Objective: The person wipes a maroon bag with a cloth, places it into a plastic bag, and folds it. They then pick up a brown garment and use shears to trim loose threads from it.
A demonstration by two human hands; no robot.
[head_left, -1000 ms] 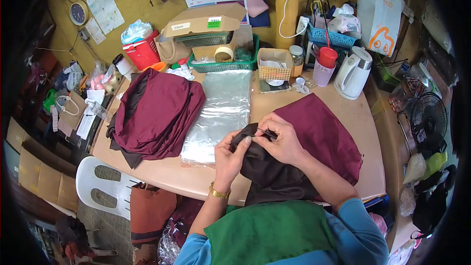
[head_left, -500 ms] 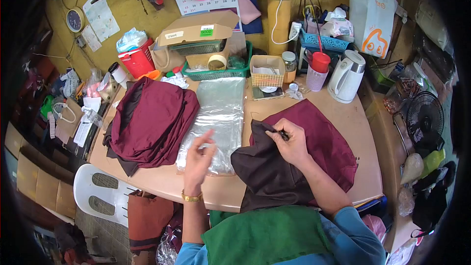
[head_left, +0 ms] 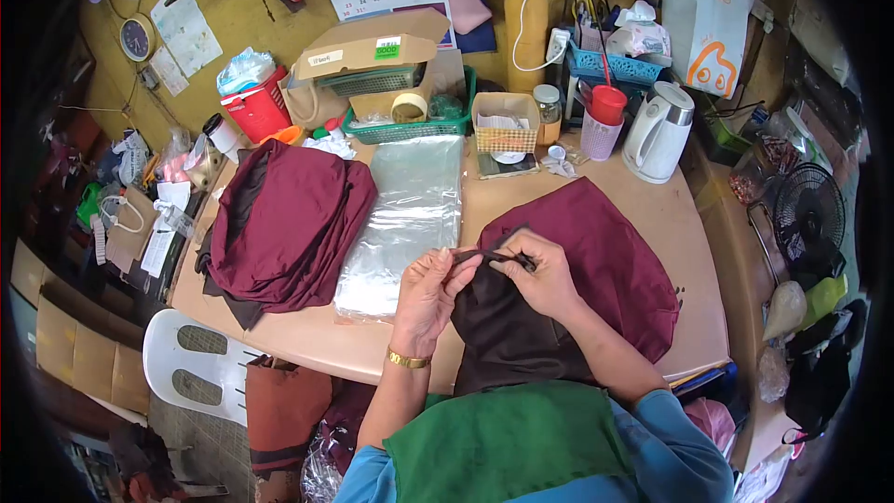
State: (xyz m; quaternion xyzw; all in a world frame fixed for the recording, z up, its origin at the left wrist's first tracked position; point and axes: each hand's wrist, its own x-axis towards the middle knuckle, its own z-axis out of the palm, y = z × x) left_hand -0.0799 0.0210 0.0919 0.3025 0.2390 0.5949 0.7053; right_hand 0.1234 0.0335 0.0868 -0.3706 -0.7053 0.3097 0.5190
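Dark brown cloth [head_left: 512, 326] drapes over the near edge of the table, against the green apron. Its top edge is stretched between my two hands. My left hand [head_left: 430, 293], with a gold watch at the wrist, pinches one end of that edge. My right hand [head_left: 542, 275] grips the edge a short way to the right, and a small black item shows by its fingers, too covered to name. Maroon cloth [head_left: 610, 261] lies under and behind the brown cloth. Left of my hands lies a stack of clear plastic bags [head_left: 405, 224].
A pile of folded maroon garments [head_left: 289, 224] sits at the table's left. Along the back stand a green basket [head_left: 405, 133], a small woven box [head_left: 506, 135], a glass jar [head_left: 548, 116], a red cup [head_left: 607, 104] and a white kettle [head_left: 655, 135]. A white chair [head_left: 191, 363] is at lower left.
My left hand has moved right from above the plastic bags and now pinches the brown cloth's edge. My right hand keeps its grip, and the cloth's raised corner is now drawn into a taut edge.
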